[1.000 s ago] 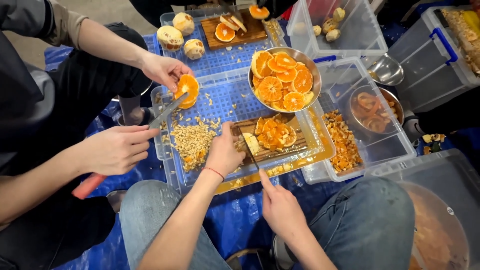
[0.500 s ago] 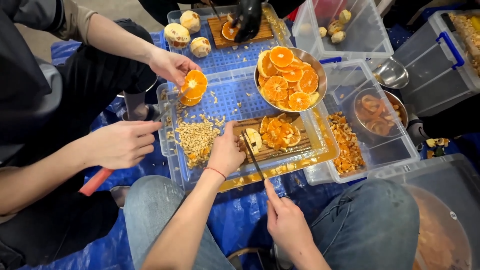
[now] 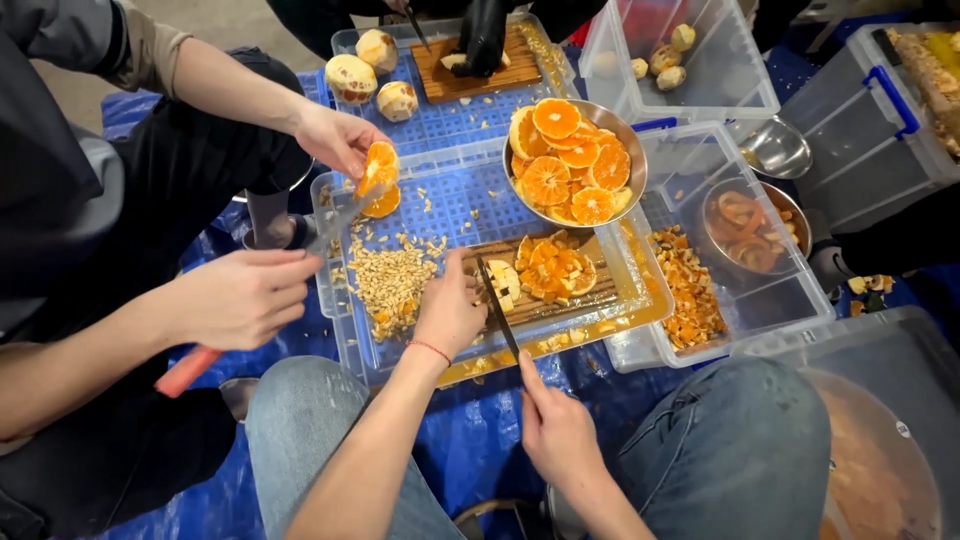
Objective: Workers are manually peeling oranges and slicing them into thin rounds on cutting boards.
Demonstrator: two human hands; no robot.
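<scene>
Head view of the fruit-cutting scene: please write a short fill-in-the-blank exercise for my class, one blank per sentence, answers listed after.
1. The right hand holds a ____ over the wooden cutting board.
2. The metal bowl is filled with orange ____.
3. The left hand wears a thin ____ band at the wrist.
4. The pile of seeds lies on a ____ plastic grid.

Missing words: knife; halves; red; blue

No packages, labels, signs or screens visible.
</scene>
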